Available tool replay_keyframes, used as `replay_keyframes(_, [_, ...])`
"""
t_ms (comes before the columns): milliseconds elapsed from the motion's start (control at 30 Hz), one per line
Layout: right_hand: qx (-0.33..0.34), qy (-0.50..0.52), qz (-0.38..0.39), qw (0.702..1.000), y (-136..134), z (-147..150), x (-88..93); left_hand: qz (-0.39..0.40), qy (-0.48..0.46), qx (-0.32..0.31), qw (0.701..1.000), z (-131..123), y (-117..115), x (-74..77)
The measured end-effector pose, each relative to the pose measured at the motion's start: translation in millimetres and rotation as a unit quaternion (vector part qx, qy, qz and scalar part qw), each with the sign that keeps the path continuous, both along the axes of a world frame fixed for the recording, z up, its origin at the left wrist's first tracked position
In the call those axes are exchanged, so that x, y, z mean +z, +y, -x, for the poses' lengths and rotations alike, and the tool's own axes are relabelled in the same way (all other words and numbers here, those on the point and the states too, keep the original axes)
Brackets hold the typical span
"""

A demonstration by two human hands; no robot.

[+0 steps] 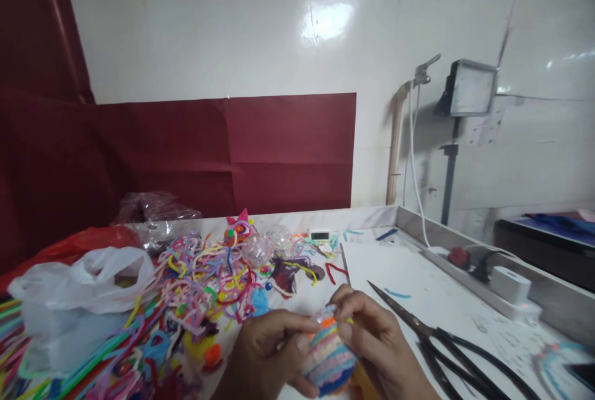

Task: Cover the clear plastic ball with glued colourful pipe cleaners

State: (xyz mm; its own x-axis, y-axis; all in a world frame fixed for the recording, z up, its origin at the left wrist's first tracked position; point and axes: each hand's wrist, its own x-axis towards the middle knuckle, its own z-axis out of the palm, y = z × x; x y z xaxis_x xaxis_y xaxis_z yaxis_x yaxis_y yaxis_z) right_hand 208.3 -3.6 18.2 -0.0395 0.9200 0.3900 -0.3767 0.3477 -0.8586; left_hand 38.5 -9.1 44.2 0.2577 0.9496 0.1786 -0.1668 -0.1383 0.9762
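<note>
Left hand [267,350] is curled partly closed around the near side of a striped ball [328,360], its index finger stretched along the top left edge, its thumb against the left flank and another fingertip showing low down underneath. That ball sits between both hands, near the bottom edge of the view, banded in fuzzy orange, yellow, cream, pink and blue. On its right, the right hand [374,335] is bent inward, thumb and index finger drawn close together at the upper right of the ball, pinching there; whether a loose strand end lies between those tips cannot be told. Both wrists run out of the frame at the bottom, and the fingers cover much of the ball's sides. Farther left, a white plastic bag [79,291] hides part of the bright strips beside it, which the left edge cuts off. Next comes a tangled heap of fuzzy stems [199,276], too jumbled to count, reaching close to the left hand. Beyond the ball, clear balls [258,250] lie at the back of the table [325,285], their contents hard to make out. Just right of the right hand, large scissors [418,325] rest on the table with their handles running off the bottom edge. At the far right, a dark object [583,374] is cut off and blurred.
</note>
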Motion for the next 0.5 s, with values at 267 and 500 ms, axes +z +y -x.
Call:
replay_keyframes(267, [-0.001,0.002,0.002,1.000,-0.9,0.1,4.4,-0.002,-0.005,-0.012,1.000,1.5,-1.1,3.1])
replay_keyframes(500, [0.006,0.020,-0.001,1.000,-1.2,0.0,4.9,0.007,-0.009,-0.027,1.000,4.7,-1.2,8.5])
